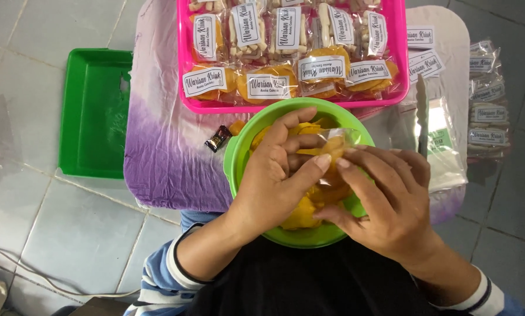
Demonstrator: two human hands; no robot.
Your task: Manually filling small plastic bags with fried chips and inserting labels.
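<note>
grey floor tiles [87, 228] surround a small bench [163, 152] draped in purple-white cloth, mid frame. pink tray [183, 70] of labelled snack packs sits at top, green tray [93, 111] on the floor at left. over the green bowl [239, 158], left hand [274, 175] and right hand [385, 199] together pinch a clear bag of yellow chips [333, 146].

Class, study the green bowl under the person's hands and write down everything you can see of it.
The green bowl is round, bright lime, and looks like plastic. It sits upright at the near edge of the purple-and-white cloth, just below the pink tray. It holds yellow-orange chips. The left hand and right hand lie over it, gripping a small clear bag and hiding much of its rim.
</note>
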